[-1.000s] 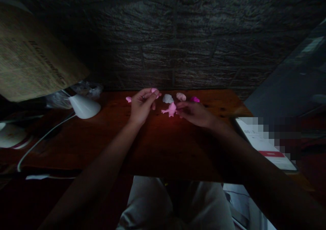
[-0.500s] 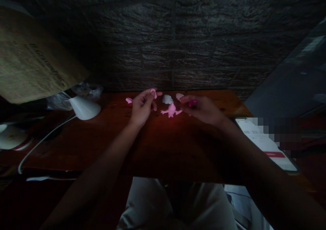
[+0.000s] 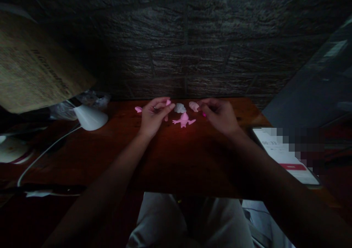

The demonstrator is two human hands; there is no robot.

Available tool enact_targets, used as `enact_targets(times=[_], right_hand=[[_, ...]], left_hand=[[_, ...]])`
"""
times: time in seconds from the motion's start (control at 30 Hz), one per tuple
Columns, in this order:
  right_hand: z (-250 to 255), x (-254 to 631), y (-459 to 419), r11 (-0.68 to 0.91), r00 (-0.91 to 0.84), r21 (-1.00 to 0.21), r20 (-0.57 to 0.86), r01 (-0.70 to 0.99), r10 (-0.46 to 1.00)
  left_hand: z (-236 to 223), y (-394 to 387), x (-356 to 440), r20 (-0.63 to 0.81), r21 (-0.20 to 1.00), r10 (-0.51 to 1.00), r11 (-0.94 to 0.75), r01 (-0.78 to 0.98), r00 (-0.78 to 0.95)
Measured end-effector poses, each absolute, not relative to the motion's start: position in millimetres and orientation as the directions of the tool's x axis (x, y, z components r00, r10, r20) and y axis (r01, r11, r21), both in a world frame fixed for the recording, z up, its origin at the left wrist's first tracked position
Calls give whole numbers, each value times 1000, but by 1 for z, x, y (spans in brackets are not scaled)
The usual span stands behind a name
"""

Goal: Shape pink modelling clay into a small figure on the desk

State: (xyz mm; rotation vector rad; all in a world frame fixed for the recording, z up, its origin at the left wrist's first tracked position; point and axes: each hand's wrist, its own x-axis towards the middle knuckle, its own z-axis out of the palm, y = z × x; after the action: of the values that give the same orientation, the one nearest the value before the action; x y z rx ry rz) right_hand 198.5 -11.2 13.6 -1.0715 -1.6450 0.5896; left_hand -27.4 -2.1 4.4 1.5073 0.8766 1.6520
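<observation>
A small pink figure [image 3: 183,119] with spread limbs lies on the dark wooden table [image 3: 165,156] between my hands. My left hand [image 3: 153,117] pinches a small pink piece [image 3: 168,102] just left of the figure. My right hand [image 3: 220,116] is curled around a bright magenta piece [image 3: 204,114], mostly hidden by the fingers. A white lump [image 3: 180,108] and a pale pink lump [image 3: 193,106] rest behind the figure. Another pink bit [image 3: 138,109] lies left of my left hand.
A white lamp base [image 3: 89,117] with a white cable [image 3: 41,154] stands at the left, beside crumpled plastic [image 3: 93,98] and a tan bag [image 3: 35,72]. A lit phone [image 3: 286,156] lies at the right. A dark brick wall [image 3: 187,43] rises behind the table.
My right hand moved from the pink figure to the magenta piece behind it, picked it up and closed round it. My left hand kept its pinch on the small pink piece.
</observation>
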Motion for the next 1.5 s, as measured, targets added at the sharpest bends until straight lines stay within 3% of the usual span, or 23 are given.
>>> enact_targets(times=[0.6, 1.0, 1.3, 1.5], right_hand=[[9, 199, -11, 495, -89, -764, 507, 415, 857], [17, 171, -35, 360, -323, -930, 362, -70, 874], [20, 173, -34, 248, -398, -951, 302, -182, 866], [18, 173, -34, 263, -392, -946, 318, -187, 863]], left_hand=[[6, -6, -27, 499, 866, 866, -500, -8, -39], [19, -32, -12, 447, 891, 852, -451, -51, 274], [19, -31, -11, 479, 878, 853, -469, -100, 205], [18, -30, -15, 511, 857, 826, -513, -58, 239]])
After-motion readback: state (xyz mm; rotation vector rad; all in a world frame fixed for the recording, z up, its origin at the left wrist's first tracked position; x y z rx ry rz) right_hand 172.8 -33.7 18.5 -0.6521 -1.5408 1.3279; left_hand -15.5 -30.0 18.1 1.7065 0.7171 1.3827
